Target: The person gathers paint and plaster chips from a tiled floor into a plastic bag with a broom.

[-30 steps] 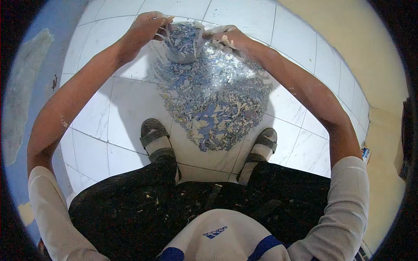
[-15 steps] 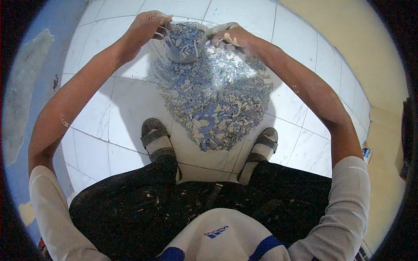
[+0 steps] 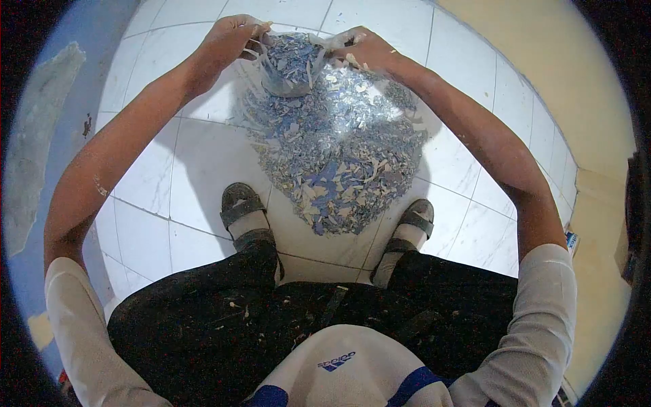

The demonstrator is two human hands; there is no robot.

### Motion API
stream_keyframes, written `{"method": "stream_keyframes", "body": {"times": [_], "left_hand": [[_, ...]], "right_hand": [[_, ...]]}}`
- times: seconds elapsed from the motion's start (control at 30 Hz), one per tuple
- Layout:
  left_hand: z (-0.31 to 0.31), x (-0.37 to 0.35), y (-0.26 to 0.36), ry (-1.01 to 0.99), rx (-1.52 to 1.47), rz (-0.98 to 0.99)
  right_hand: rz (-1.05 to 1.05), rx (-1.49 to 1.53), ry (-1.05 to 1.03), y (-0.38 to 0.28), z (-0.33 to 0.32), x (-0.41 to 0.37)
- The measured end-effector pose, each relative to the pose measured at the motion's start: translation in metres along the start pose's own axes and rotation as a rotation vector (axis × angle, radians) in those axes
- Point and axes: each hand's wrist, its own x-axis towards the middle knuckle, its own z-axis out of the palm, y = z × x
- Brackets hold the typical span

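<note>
A clear plastic bag (image 3: 288,87) filled with blue and whitish flakes stands at the far edge of a heap of paint chips (image 3: 346,183). On its left, my left hand (image 3: 234,42) pinches the bag's rim between closed fingers. My right hand (image 3: 366,50) grips the rim from the other side, its fingers closed on the plastic. Between both hands the mouth of the bag is spread, and flakes show inside. The heap lies on the floor between my feet and the bag. Part of my right fingers is hidden by the crumpled plastic and the hand itself.
White tiles (image 3: 203,159) cover the floor around the heap. My sandalled feet (image 3: 244,210) flank its near end. A blue wall (image 3: 81,203) with a grey bare patch rises at left, a cream wall (image 3: 542,74) at right. A small box (image 3: 573,242) lies by the right wall.
My right hand has shifted slightly up and turned, still on the bag's rim. The left hand and the bag have hardly moved; the heap looks the same.
</note>
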Motion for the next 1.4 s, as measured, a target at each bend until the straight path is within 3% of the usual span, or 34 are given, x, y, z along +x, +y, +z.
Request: {"method": "stream_keyframes", "body": {"times": [0.03, 0.13, 0.23, 0.43, 0.53, 0.63, 0.73, 0.9, 1.03, 1.13, 1.23, 1.33, 1.4], "left_hand": [[0.000, 0.001, -0.001, 0.008, 0.003, -0.011], [-0.001, 0.003, -0.006, 0.023, 0.014, -0.029], [-0.003, 0.001, -0.008, 0.011, 0.003, -0.002], [-0.004, 0.001, -0.002, -0.019, -0.004, 0.000], [-0.004, 0.000, -0.004, -0.005, -0.006, -0.018], [-0.004, 0.002, -0.008, 0.010, 0.002, -0.035], [-0.001, 0.004, -0.006, 0.022, 0.030, -0.014], [0.000, 0.004, -0.006, -0.003, -0.021, 0.051], [0.000, 0.006, -0.006, 0.024, 0.023, -0.019], [-0.002, 0.004, -0.007, 0.020, 0.014, -0.002], [-0.003, 0.003, -0.009, 0.018, 0.027, 0.013], [-0.003, 0.001, -0.005, 0.015, 0.011, -0.022], [-0.004, 0.000, -0.004, 0.017, 0.016, -0.037]], "right_hand": [[0.230, 0.274, -0.075, -0.014, -0.011, -0.004], [0.090, 0.091, 0.004, -0.015, -0.015, -0.007], [-0.195, -0.105, 0.032, -0.014, -0.033, -0.009], [0.101, 0.369, 0.163, -0.015, -0.019, -0.019], [0.112, 0.490, 0.022, -0.032, 0.007, -0.051], [0.146, 0.907, -0.140, -0.041, 0.031, -0.067], [0.296, 1.132, -0.121, -0.066, 0.021, -0.073], [0.363, 1.241, -0.091, -0.073, 0.022, -0.071], [0.383, 1.206, -0.055, -0.085, 0.013, -0.071], [0.206, 1.043, -0.065, -0.092, 0.000, -0.068], [0.080, 1.293, -0.016, -0.091, 0.001, -0.055], [0.022, 1.079, 0.044, -0.100, -0.017, -0.043], [-0.077, 1.533, -0.091, -0.098, -0.020, -0.039]]}}
